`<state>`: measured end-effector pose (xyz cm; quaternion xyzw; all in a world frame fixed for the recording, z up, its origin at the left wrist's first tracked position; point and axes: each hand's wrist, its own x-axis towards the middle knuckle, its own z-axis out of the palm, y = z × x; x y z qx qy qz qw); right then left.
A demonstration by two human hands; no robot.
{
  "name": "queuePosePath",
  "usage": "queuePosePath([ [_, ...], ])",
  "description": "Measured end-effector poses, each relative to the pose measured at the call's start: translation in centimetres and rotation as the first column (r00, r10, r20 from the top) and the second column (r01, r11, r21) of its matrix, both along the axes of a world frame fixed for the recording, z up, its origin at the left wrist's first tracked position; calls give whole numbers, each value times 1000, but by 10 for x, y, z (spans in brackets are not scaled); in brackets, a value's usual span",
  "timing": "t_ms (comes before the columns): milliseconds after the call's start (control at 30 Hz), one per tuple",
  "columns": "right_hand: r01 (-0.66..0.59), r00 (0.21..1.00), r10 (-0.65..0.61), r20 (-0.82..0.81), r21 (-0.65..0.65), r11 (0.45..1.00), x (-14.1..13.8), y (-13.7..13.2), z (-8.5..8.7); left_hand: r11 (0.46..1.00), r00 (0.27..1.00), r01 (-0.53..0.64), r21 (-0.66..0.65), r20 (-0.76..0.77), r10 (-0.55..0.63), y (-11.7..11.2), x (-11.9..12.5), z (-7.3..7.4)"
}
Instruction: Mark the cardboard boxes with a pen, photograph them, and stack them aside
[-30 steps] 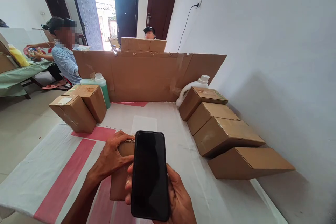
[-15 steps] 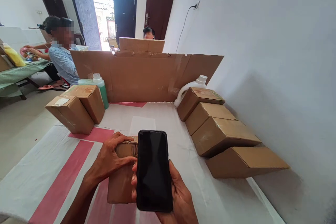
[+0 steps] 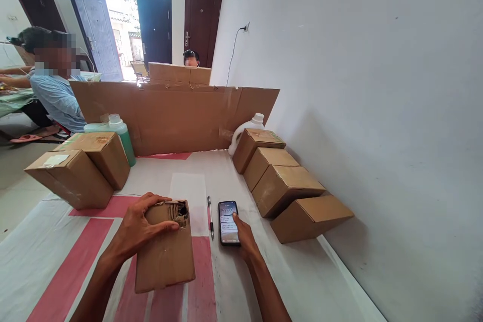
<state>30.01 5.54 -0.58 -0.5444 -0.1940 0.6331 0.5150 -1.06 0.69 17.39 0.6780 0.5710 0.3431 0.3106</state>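
Note:
My left hand (image 3: pixel 139 224) lies spread over the far end of a small brown cardboard box (image 3: pixel 166 254) on the table, fingers curved round its torn top edge. A black phone (image 3: pixel 228 222) lies flat on the table with its screen lit. My right hand (image 3: pixel 243 237) rests at the phone's near right edge, fingers on it. A pen (image 3: pixel 210 216) lies between the box and the phone.
Two cardboard boxes (image 3: pixel 81 166) and a green bottle (image 3: pixel 118 133) stand at the left. A row of several boxes (image 3: pixel 285 186) and a white jug (image 3: pixel 247 128) run along the right wall. A cardboard screen (image 3: pixel 173 115) closes the table's far end. Other people sit beyond.
My right hand has lowered the phone from in front of me onto the table to the right of the pen, and its screen has lit. My left hand stays on the box.

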Motion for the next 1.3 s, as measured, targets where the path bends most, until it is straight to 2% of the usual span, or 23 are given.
queuePosePath([
  [100,-5,994,4,-110,-8,1000,2,-3,1,1000,1000,-2,-24,5,2,6,0,2],
  [200,1,965,10,-262,42,999,1,-10,12,999,1000,-12,-47,24,13,9,1,2],
  [367,118,828,-15,-561,148,982,4,-23,33,999,997,4,-40,72,-1,7,4,3],
  [467,86,799,25,-600,156,984,10,-30,45,998,996,-10,-58,88,15,6,7,5],
  [567,34,815,62,-576,155,987,10,-41,63,998,995,-27,-50,93,32,4,9,8],
  [667,-24,809,114,-577,161,987,1,-52,81,998,996,-30,-53,81,34,2,9,7],
  [767,-63,753,173,-635,192,979,-13,-56,91,998,998,-27,-54,57,30,1,8,5],
  [933,-97,695,223,-684,218,971,-26,-54,85,999,999,-27,-40,22,28,-1,6,3],
  [1300,-60,723,137,-677,136,989,-21,-48,63,999,998,-36,-27,-45,35,3,5,2],
])
